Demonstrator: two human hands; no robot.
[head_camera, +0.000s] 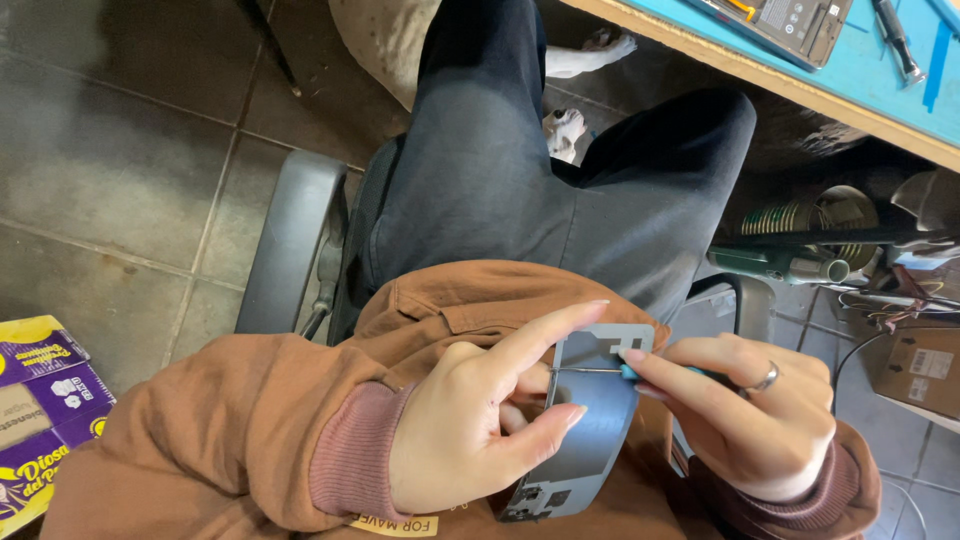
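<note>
My left hand (475, 415) grips a thin grey phone back panel (595, 430) by its left edge, index finger stretched along its top. My right hand (745, 415), with a ring on one finger, pinches a small teal-handled tool (632, 372). Its thin metal shaft lies across the panel's upper part, with the tip near the left edge. Both hands hover over my lap, above a brown sweatshirt and dark trousers.
I sit on a grey chair (290, 235) over a tiled floor. A blue-topped workbench (850, 75) with a phone part and a tool lies at top right. Cans, cables and a cardboard box (920, 365) sit under it. A purple and yellow carton (40, 400) lies at left.
</note>
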